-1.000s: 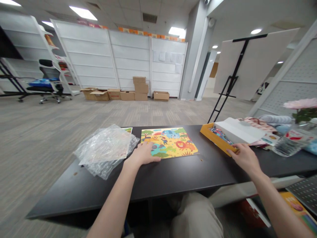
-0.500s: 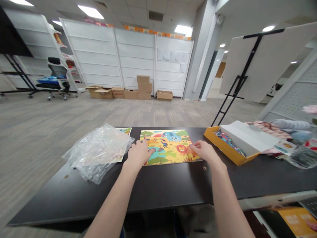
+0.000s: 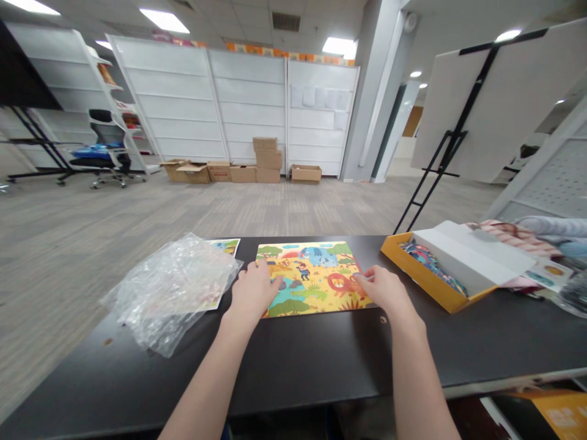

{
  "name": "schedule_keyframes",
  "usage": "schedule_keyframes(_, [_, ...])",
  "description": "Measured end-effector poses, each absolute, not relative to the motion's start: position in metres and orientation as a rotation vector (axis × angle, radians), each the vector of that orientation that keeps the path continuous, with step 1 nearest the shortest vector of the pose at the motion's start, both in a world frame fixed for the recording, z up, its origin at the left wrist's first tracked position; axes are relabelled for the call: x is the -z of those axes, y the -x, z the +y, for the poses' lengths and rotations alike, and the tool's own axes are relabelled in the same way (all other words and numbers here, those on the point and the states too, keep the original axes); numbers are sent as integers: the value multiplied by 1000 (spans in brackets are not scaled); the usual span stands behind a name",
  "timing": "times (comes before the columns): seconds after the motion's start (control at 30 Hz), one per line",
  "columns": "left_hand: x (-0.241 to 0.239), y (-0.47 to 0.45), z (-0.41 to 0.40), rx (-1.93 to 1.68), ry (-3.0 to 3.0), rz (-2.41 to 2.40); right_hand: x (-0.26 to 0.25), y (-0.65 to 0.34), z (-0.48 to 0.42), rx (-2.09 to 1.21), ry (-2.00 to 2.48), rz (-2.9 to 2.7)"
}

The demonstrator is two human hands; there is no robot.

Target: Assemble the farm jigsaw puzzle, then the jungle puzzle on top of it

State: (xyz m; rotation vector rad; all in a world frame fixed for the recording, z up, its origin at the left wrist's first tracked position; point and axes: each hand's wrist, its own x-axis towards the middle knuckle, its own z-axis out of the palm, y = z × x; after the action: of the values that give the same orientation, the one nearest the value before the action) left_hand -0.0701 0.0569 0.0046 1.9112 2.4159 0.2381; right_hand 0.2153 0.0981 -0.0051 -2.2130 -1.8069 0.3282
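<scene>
A jigsaw puzzle with a bright animal picture, showing lions, blue elephants, a small figure and a pond, lies flat on the black table. My left hand grips its left edge, thumb over the pond and fingers along the side. At the opposite edge, beside the lions, my right hand holds on with thumb and fingers close together. Crumpled clear plastic bags lie left of my left hand, partly covering a printed sheet. To the right, a yellow box holds many small coloured pieces.
Folded fabric is heaped beyond the box's white flap. A tiny scrap lies near my right wrist. Past the table stand a board on a black easel, cardboard boxes along white shelving, and an office chair.
My view has tilted and shifted slightly, so the table things sit a little lower. Both hands stay at the puzzle's two side edges, with little visible movement.
</scene>
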Motion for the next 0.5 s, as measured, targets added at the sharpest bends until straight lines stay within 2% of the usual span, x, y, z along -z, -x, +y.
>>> schedule_keyframes(0.5, [-4, 70, 60, -285, -1869, 2353, 8, -217, 102, -432, 2103, -1733])
